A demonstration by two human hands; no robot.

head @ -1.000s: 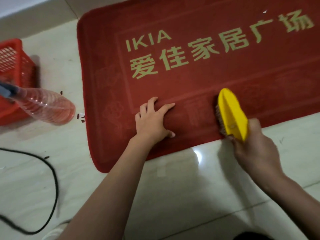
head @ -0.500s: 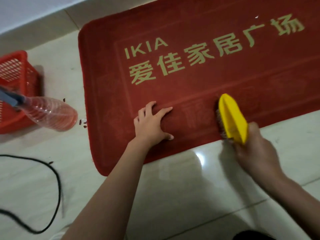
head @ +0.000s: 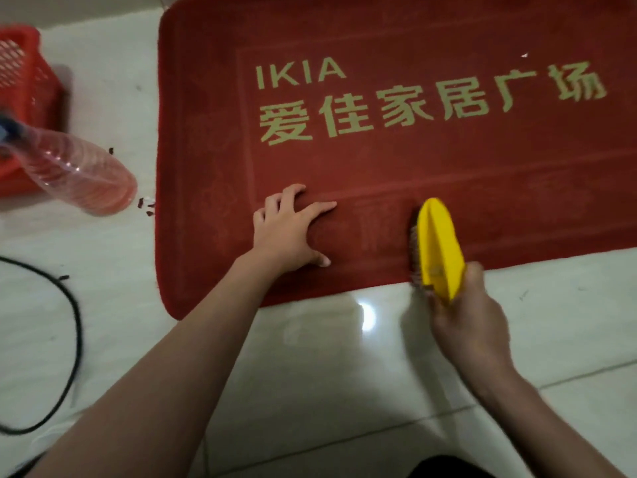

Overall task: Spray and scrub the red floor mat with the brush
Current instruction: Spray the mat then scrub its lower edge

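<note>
The red floor mat with pale green lettering lies on the white tiled floor. My left hand presses flat on the mat near its front edge, fingers spread. My right hand grips the rear end of the yellow scrub brush. The brush's bristles touch the mat close to the front edge, to the right of my left hand. A clear spray bottle with pinkish liquid and a blue head stands on the floor left of the mat.
A red plastic basket sits at the far left behind the bottle. A black cable curves over the tiles at lower left. Small dark crumbs lie by the mat's left edge.
The brush has slid a little toward the mat's front edge. My left hand stays pressed on the same spot. The camera view has shifted slightly.
</note>
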